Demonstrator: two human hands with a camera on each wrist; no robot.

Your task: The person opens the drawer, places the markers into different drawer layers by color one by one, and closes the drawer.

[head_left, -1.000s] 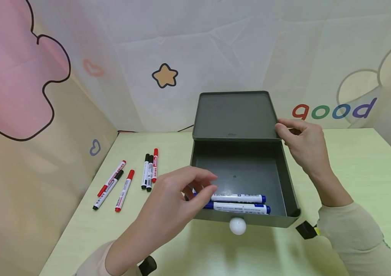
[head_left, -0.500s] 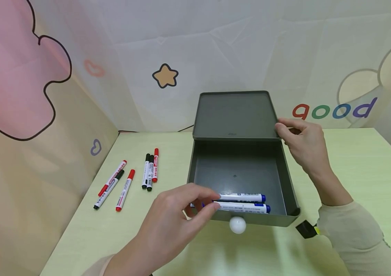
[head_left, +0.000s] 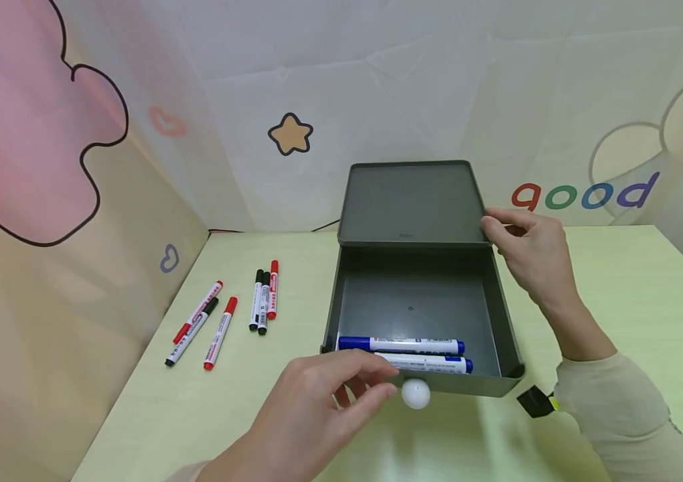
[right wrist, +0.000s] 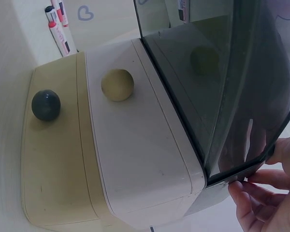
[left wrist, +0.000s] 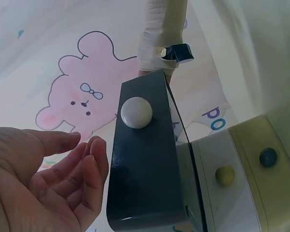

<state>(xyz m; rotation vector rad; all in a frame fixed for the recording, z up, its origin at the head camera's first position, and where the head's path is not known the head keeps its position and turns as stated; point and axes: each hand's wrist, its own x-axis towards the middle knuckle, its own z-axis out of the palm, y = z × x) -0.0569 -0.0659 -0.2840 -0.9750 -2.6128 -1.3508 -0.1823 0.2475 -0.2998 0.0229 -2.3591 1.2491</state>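
A dark grey drawer (head_left: 410,284) is pulled out from the top of a small stacked drawer cabinet (head_left: 410,201). Two blue-capped markers, a rear marker (head_left: 414,345) and a front marker (head_left: 432,363), lie side by side in it along its front wall. On the drawer's front is a round white knob (head_left: 416,394). My left hand (head_left: 323,405) is just left of this knob, fingers loosely bent and holding nothing; it partly covers the front marker. With thumb and fingers, my right hand (head_left: 531,254) grips the right edge of the cabinet's grey top section.
On the table's left lie several red and black markers, a loose group (head_left: 197,321) and a tight cluster (head_left: 264,298). Below the grey drawer are a white drawer (right wrist: 135,135) with a yellowish knob and a beige drawer (right wrist: 58,159) with a dark knob. A printed cloth stands behind.
My left hand has moved from above the drawer's left front corner down and right, to beside the white knob, uncovering the rear marker. The right hand keeps its grip; drawer and markers stay put.
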